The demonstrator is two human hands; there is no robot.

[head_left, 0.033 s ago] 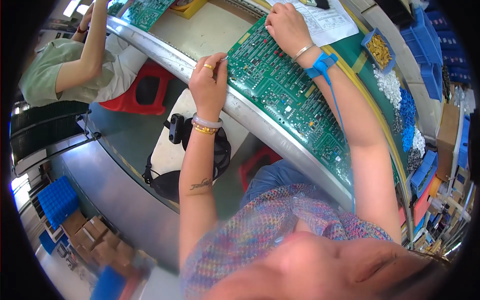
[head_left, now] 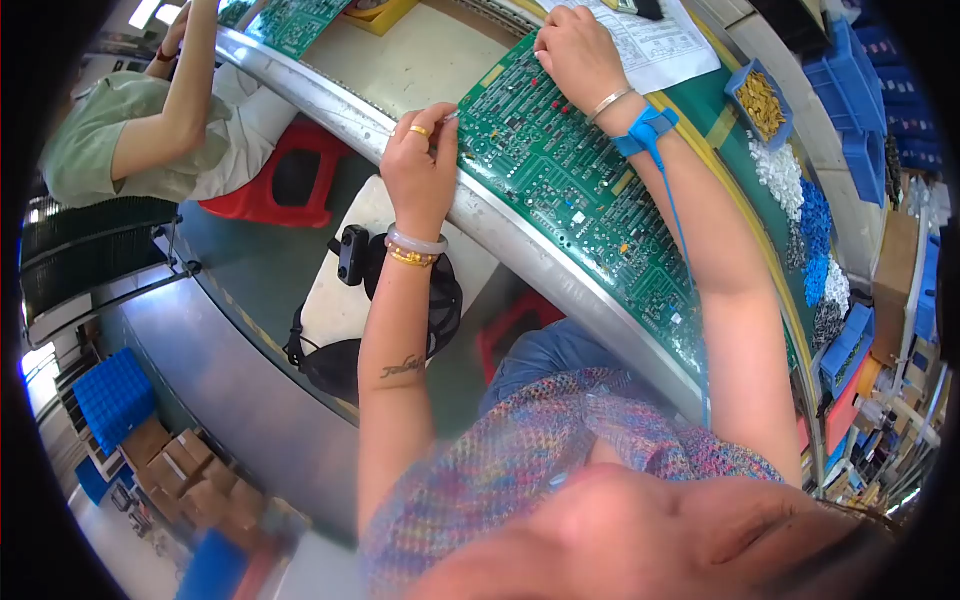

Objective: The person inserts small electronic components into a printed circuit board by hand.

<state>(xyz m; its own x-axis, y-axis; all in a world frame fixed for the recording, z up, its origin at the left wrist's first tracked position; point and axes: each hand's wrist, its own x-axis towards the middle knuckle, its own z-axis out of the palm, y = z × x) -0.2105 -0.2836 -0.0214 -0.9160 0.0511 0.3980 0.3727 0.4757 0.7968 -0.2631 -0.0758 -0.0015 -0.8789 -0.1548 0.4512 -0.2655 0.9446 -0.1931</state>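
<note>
A large green circuit board [head_left: 550,170], dotted with small parts and a few red pieces, lies along the metal rail in front of me. My left hand [head_left: 420,165] is closed at its near left corner, thumb and forefinger pinched together on the edge. A tiny pale spot shows between those fingertips, too small to name. At the far left end of the board, my right hand [head_left: 582,60] curls its fingers over the edge. A blue wrist strap [head_left: 645,130] with a thin cord circles my right wrist, and the cord runs back along the forearm.
Right of the board lie a paper sheet [head_left: 665,50], a blue bin of brass-coloured parts [head_left: 760,105], and piles of white parts [head_left: 775,175] and blue parts [head_left: 815,225]. A co-worker in a green top [head_left: 100,140] sits left, near another circuit board [head_left: 295,25]. The metal rail [head_left: 530,240] borders my side.
</note>
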